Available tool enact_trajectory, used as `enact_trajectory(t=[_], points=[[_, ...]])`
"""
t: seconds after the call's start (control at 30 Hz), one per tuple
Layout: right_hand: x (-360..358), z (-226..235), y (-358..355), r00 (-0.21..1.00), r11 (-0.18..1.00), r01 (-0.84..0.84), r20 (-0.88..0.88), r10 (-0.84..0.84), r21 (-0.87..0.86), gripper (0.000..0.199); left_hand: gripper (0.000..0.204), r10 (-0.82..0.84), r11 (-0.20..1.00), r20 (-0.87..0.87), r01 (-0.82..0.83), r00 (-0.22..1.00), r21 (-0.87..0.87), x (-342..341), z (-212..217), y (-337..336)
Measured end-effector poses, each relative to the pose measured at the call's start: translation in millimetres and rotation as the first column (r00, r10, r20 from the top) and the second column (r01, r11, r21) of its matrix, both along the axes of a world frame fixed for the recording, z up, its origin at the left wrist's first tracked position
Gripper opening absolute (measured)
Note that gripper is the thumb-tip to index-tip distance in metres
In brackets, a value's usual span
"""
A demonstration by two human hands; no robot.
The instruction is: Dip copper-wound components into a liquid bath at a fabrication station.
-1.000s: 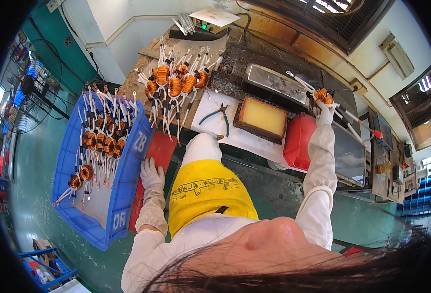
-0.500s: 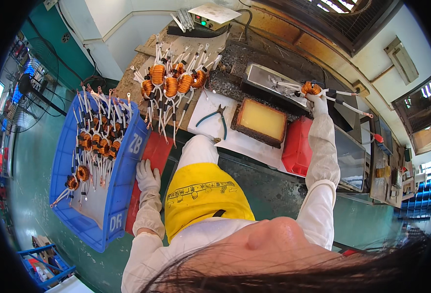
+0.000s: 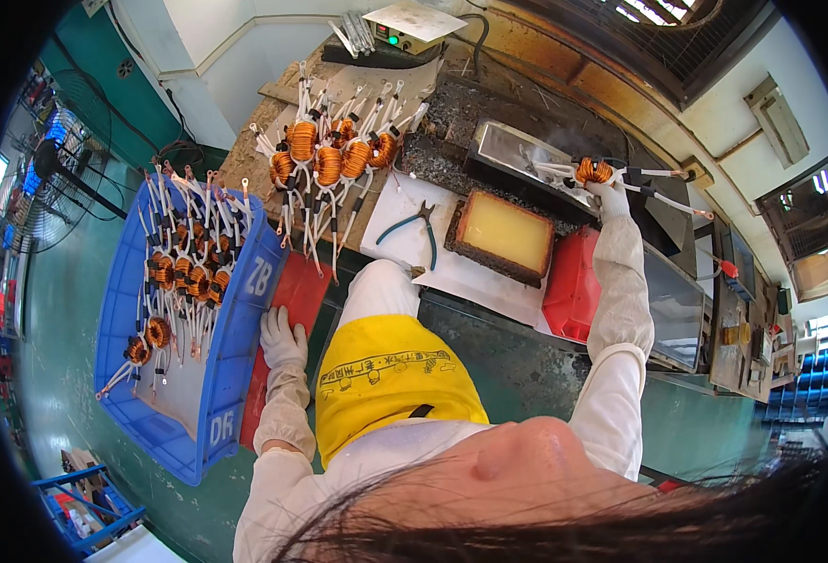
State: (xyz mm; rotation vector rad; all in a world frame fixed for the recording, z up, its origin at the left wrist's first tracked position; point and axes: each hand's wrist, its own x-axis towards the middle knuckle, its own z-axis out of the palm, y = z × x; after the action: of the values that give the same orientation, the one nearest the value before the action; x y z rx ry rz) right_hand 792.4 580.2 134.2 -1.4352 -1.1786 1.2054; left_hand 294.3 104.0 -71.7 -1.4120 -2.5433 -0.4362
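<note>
My right hand (image 3: 611, 202), in a white glove, is closed on a copper-wound ring coil (image 3: 593, 171) with white leads and black sleeves. It holds the coil at the right end of a long, shiny metal pot (image 3: 519, 154); the left leads reach over the pot, and a faint haze hangs there. Whether their tips touch the pot's contents cannot be made out. My left hand (image 3: 283, 340), also gloved, lies with fingers stretched out on a red board (image 3: 303, 293), against a blue crate (image 3: 215, 394) that contains several similar coils (image 3: 158, 331).
More coils (image 3: 328, 165) stand bunched on the bench's left part. Pliers (image 3: 410, 228) with teal handles lie on a white sheet (image 3: 391, 208), beside a dark-rimmed tray of yellowish material (image 3: 502, 232). A red bin (image 3: 572, 284) stands right of it. A control box (image 3: 400, 38) is at the back.
The coil in my right hand has shifted slightly left, its leads farther over the metal pot. Haze has appeared above the pot. My left hand has hardly moved.
</note>
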Motion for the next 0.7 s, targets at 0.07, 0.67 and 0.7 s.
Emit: enact_trajectory(t=[0.07, 0.67, 0.7], points=[[2, -2, 1, 1.000, 1.000, -0.001, -0.002, 0.001, 0.011, 0.044, 0.054, -0.002, 1.000, 0.000, 0.002, 1.000, 0.003, 0, 0, 0], [46, 25, -17, 0.998, 0.994, 0.049, -0.048, -0.045, 0.093, 0.050, 0.053, -0.006, 1.000, -0.003, 0.006, 1.000, 0.000, 0, -1, 1], [48, 26, -18, 0.997, 0.994, 0.069, -0.038, -0.066, 0.090, 0.049, 0.053, -0.002, 1.000, 0.001, 0.002, 1.000, -0.004, 0, -1, 1]])
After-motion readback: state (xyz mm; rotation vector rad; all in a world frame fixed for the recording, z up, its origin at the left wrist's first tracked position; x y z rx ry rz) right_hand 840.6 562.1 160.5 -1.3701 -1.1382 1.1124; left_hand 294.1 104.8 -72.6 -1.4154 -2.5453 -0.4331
